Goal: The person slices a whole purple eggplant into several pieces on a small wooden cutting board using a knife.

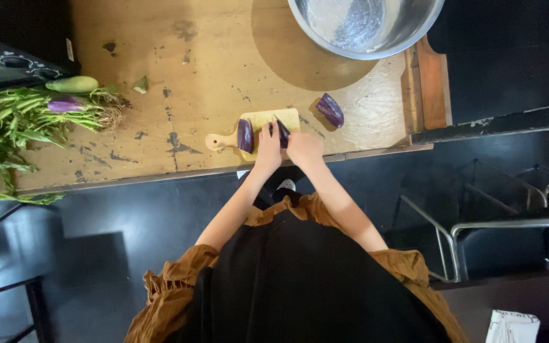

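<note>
Both hands (287,145) seemingly hide 1 eggplant piece (283,132) on board (268,118).

The steel bowl (366,28) is cut off by the top edge.

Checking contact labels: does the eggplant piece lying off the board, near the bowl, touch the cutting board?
Apart. The head view shows bare tabletop between the eggplant piece and the cutting board.

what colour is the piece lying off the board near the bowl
Dark purple eggplant piece, seen in the head view.
</note>
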